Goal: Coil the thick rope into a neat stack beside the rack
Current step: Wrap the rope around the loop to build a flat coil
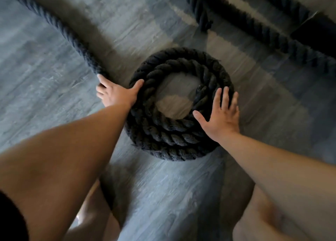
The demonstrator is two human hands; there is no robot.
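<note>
Rope (171,131) coil between left hand (116,93) and right hand (222,117).

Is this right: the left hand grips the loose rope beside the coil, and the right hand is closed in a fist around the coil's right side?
Not quite. The head view shows the right hand open, fingers spread flat over the right side of the coil, not closed in a fist. The rest stands: the left hand grips the loose rope beside the coil.
</note>
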